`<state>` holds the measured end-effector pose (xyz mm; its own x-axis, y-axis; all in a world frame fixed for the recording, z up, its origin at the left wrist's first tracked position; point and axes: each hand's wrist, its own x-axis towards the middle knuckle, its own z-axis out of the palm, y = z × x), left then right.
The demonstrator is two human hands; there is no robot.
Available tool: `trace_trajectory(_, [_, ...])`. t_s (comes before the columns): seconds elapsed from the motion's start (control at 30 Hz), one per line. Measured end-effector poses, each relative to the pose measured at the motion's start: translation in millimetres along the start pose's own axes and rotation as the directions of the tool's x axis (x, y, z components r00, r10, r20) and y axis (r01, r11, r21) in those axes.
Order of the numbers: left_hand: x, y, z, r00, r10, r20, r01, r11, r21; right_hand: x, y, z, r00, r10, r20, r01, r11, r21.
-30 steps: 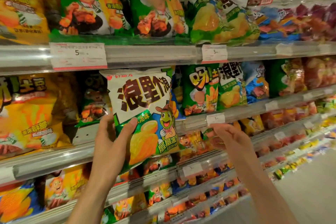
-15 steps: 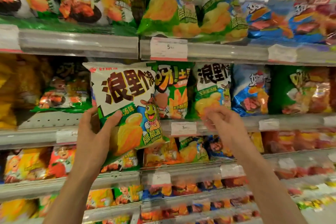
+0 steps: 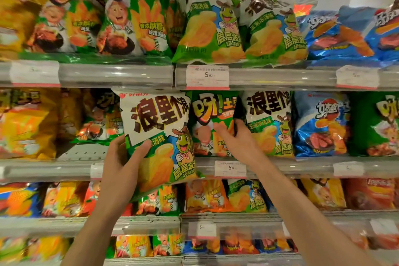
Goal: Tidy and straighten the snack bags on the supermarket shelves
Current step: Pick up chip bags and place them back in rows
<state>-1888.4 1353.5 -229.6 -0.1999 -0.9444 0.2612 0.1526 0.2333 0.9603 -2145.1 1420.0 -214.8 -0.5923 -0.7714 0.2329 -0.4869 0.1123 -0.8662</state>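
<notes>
**Wave-chip bag held off the shelf, matching stack to its right**

The white-and-green wave-chip bag [image 3: 159, 138] hung in front of the middle shelf rail [image 3: 49, 170], long axis near upright, top tipped slightly left. The left hand [image 3: 123, 168] gripped its lower left edge, thumb across the front. Its matching stack [image 3: 269, 123] stood to the right, beyond a green fries bag [image 3: 211, 123], where the right hand [image 3: 239, 142] reached with straight fingers, holding nothing.

Tiers of grey metal supermarket shelving [image 3: 116, 75] run across in front of me, each front rail carrying white paper price tags [image 3: 207, 76]. Glossy green snack bags [image 3: 133, 17], white-and-green crisp bags with a cartoon frog [image 3: 210, 26] and shiny blue bags [image 3: 336, 34] stand upright on the top tier. On the tier below stand yellow bags [image 3: 23, 123], more green and white-and-green ones and another blue bag [image 3: 321, 125].
</notes>
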Motion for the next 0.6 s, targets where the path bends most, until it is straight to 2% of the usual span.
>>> trace_trajectory(0.33, [14,5,-20,0.999,-0.002,0.036,0.001,0.999,0.033,6,-10,-8,0.988,-0.060,-0.142,0.065,0.997,0.034])
trace_trajectory(0.6, [8,0,-18,0.999,0.027,0.023,-0.028,0.997,0.070,-15,-11,-38,0.995,-0.058,-0.078,0.058,0.998,0.002])
